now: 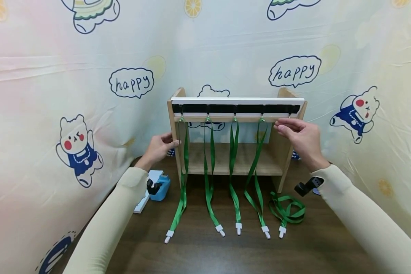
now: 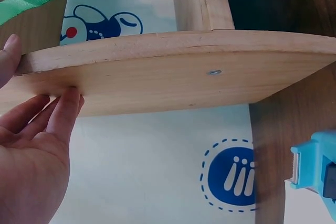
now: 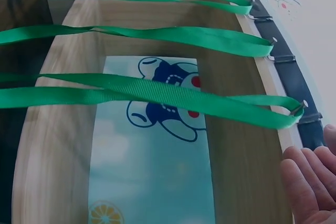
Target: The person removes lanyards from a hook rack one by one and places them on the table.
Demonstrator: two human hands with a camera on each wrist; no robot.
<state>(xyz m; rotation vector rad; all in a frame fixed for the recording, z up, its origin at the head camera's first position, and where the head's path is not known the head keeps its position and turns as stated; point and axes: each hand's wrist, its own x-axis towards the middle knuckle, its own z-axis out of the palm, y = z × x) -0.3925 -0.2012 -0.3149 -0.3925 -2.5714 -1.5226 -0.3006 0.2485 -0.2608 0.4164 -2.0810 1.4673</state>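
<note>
A small wooden rack [image 1: 226, 159] stands on the table, its white front rail [image 1: 226, 99] bearing a black strip [image 1: 222, 109] with hooks. Several green lanyards [image 1: 233, 152] with white clips hang from the hooks. One more green lanyard [image 1: 296, 217] lies loosely coiled on the table, below the right end. My left hand [image 1: 159, 148] grips the rack's left side panel [image 2: 157, 80], thumb at the front edge and fingertips on the outer face. Near the rail's right end, by the last hook, my right hand [image 1: 303, 139] has its fingers extended and holds nothing.
On the left, beside the rack, a blue tape dispenser [image 1: 161, 188] stands near a white flat item [image 1: 142, 201]. A printed cloth [image 1: 222, 49] with cartoon bears hangs behind the rack and along the sides. The dark wooden tabletop [image 1: 205, 258] extends in front.
</note>
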